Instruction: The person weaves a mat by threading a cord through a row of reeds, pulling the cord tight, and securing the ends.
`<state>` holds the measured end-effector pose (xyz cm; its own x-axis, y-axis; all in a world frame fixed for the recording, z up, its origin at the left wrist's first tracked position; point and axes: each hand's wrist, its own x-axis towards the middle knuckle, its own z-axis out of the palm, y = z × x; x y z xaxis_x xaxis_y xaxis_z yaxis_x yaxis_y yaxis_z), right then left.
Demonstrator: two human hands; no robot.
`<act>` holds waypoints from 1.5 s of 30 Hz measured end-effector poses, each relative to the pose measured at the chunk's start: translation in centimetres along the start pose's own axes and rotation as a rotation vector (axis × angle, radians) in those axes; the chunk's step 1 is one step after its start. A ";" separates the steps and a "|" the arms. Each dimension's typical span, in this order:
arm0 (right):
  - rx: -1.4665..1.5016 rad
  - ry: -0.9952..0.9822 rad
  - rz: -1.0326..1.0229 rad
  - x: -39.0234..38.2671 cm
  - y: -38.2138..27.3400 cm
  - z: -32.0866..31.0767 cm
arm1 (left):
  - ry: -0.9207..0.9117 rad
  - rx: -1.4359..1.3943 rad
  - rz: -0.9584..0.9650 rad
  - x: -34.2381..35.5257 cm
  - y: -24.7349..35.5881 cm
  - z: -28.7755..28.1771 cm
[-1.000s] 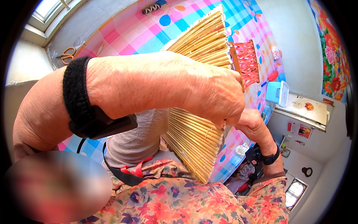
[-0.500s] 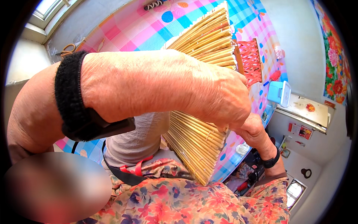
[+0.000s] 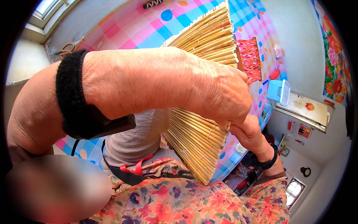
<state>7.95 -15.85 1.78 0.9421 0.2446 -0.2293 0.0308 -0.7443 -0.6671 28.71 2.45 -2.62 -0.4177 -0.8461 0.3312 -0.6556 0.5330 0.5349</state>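
Note:
A mat of straight yellow stalks (image 3: 195, 143), laid side by side and stitched together, leans across my lap and the bed. My left arm reaches over it from the left. My left hand (image 3: 223, 95) bends down at the mat's right edge, its fingers curled onto the stalk ends and mostly hidden beneath the hand. Close against it, my right hand (image 3: 250, 134) is closed in a pinch at the same edge. Whatever lies between the right fingertips is too small to make out. The mat's upper part shows beyond my left forearm.
A checked pink and blue cover (image 3: 130, 30) spreads under the mat. Beyond the mat stands a seat woven of red straps (image 3: 250, 59), with a light blue box (image 3: 278, 91) farther right. Scissors (image 3: 67, 50) lie at the far left by the wall.
My right hand has shifted slightly down, and its fingertips now show more clearly beside the left ones. The mat and my left arm have barely moved.

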 end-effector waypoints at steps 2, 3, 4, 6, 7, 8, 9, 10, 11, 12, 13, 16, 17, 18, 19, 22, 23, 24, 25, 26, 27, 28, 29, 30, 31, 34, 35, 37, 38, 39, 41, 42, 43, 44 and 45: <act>-0.011 -0.011 -0.020 0.1 0.0 -0.2 | -0.001 -0.003 -0.030 -0.7 0.3 -0.3; -0.001 -0.015 -0.020 -0.1 0.2 -0.4 | 0.001 0.004 -0.036 -0.9 0.5 -0.5; 0.007 -0.016 -0.008 -0.4 0.3 -0.5 | 0.002 0.003 -0.032 -0.8 0.4 -0.4; 0.008 0.033 -0.017 -0.2 0.1 -0.2 | 0.006 0.004 -0.028 -0.6 0.2 -0.3; 0.014 0.041 -0.016 -0.1 0.1 -0.2 | 0.005 0.005 -0.027 -0.5 0.1 -0.3; 0.019 0.049 -0.014 -0.1 0.2 -0.2 | 0.008 0.004 -0.026 -0.4 0.1 -0.2; 0.031 0.039 -0.006 -0.2 0.4 -0.3 | 0.011 0.008 -0.024 -0.4 0.1 -0.3; 0.046 0.031 0.001 -0.3 0.5 -0.3 | 0.012 0.008 -0.024 -0.3 0.1 -0.3; 0.074 0.020 0.008 -0.2 0.4 -0.4 | 0.009 0.008 -0.025 -0.3 0.1 -0.3; 0.102 0.009 0.014 0.0 0.3 -0.6 | 0.009 0.006 -0.027 -0.3 0.1 -0.3; 0.129 -0.002 0.021 0.0 0.2 -0.7 | 0.006 0.006 -0.028 -0.3 0.1 -0.2; 0.170 -0.015 0.030 -0.2 0.5 -0.7 | -0.003 0.003 -0.033 -0.3 0.3 -0.2; 0.174 -0.019 0.036 -0.3 0.5 -0.7 | -0.008 -0.001 -0.036 -0.3 0.4 -0.2; 0.177 -0.022 0.042 -0.4 0.4 -0.8 | -0.010 -0.001 -0.036 -0.4 0.4 -0.2; 0.181 -0.026 0.048 -0.5 0.4 -0.8 | -0.014 -0.003 -0.039 -0.4 0.4 -0.2; 0.186 -0.037 0.058 -0.7 0.5 -0.9 | -0.029 -0.017 -0.052 -0.4 0.6 -0.3; 0.180 -0.049 0.056 -0.8 0.6 -1.0 | -0.033 -0.014 -0.054 -0.3 0.7 -0.4; 0.173 -0.062 0.053 -0.9 0.7 -1.1 | -0.038 -0.018 -0.060 -0.1 0.9 -0.5; 0.165 -0.071 0.059 -1.0 0.8 -1.1 | -0.041 -0.028 -0.055 0.4 0.9 -0.6; 0.175 -0.065 0.056 -1.1 0.9 -1.0 | -0.043 -0.034 -0.052 1.1 1.0 -0.7; 0.186 -0.060 0.052 -1.2 1.1 -0.8 | -0.044 -0.042 -0.043 1.8 1.1 -0.9; 0.197 -0.055 0.047 -1.3 1.2 -0.7 | -0.045 -0.037 -0.030 2.6 1.1 -0.8; 0.213 -0.055 0.067 -1.5 1.3 -0.7 | -0.051 -0.026 -0.024 3.5 1.1 -0.7; 0.230 -0.055 0.087 -1.7 1.4 -0.6 | -0.064 -0.026 -0.029 4.4 1.2 -0.6; 0.245 -0.057 0.105 -1.9 1.4 -0.5 | -0.073 0.000 -0.017 4.4 1.2 -0.4; 0.174 -0.050 0.061 -1.6 1.7 -0.6 | -0.085 0.057 0.007 4.5 1.1 0.0; 0.186 -0.056 0.056 -1.6 2.0 -0.6 | -0.083 0.062 0.008 4.6 1.1 0.1; 0.210 -0.070 0.050 -1.6 2.7 -0.7 | -0.066 0.052 0.010 4.6 1.0 0.3; 0.201 -0.092 0.055 -1.4 2.9 -1.0 | -0.053 0.037 0.010 4.5 0.9 0.4; 0.192 -0.114 0.060 -1.2 2.9 -1.3 | -0.039 0.023 0.012 4.5 0.8 0.5; 0.178 -0.123 0.019 -0.8 3.2 -1.4 | -0.023 0.022 0.016 4.5 0.7 0.7; 0.169 -0.105 -0.022 -0.8 3.6 -1.2 | -0.014 0.020 0.020 4.6 0.6 0.9; 0.159 -0.089 -0.066 -0.6 3.7 -1.1 | -0.008 0.013 0.015 4.4 0.8 0.8; 0.182 -0.064 -0.061 -0.5 3.4 -0.9 | -0.002 0.005 0.012 4.3 0.9 0.8; 0.204 -0.038 -0.055 -0.4 2.8 -0.6 | 0.004 -0.004 0.009 4.1 1.0 0.7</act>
<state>7.84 -18.40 0.48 0.9274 0.3078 -0.2126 0.0101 -0.5887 -0.8083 25.87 -0.48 -1.27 -0.4211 -0.8412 0.3392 -0.6493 0.5407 0.5348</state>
